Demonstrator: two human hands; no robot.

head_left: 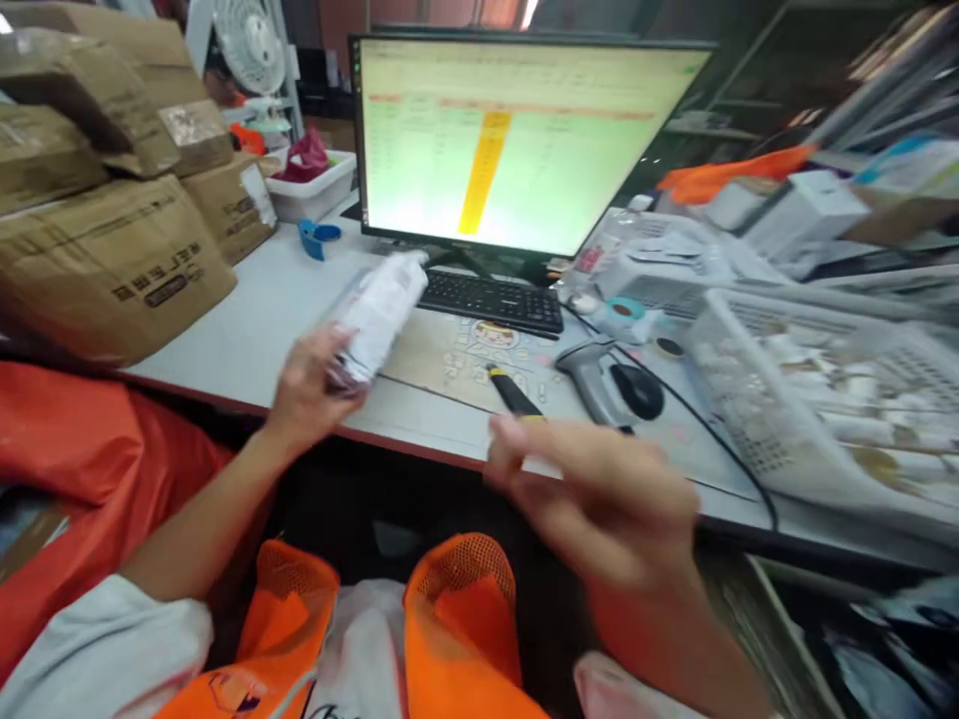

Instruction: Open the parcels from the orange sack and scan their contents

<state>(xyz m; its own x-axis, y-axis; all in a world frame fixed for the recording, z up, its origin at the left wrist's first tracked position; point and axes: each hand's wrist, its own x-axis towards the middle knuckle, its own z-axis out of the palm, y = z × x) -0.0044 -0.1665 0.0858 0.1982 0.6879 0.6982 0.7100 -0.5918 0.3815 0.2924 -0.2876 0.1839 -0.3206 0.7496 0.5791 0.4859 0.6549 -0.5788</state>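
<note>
My left hand (307, 384) is closed around a white wrapped bottle-shaped package (377, 312), held tilted above the desk's front edge. My right hand (599, 494) hovers in front of the desk to the right, blurred by motion; its fingers look curled and something small and pale may sit at the fingertips, but I cannot make it out. A black and yellow pen-like tool (513, 391) lies on the desk mat (450, 359) just beyond that hand. A grey barcode scanner (595, 384) and a black mouse (636, 389) lie to its right.
A monitor (516, 140) with a green spreadsheet and a black keyboard (490, 298) stand at the back. Cardboard boxes (112, 250) pile up at left. A white wire basket (816, 389) with small items fills the right. An orange mesh vest (457, 619) lies on my lap.
</note>
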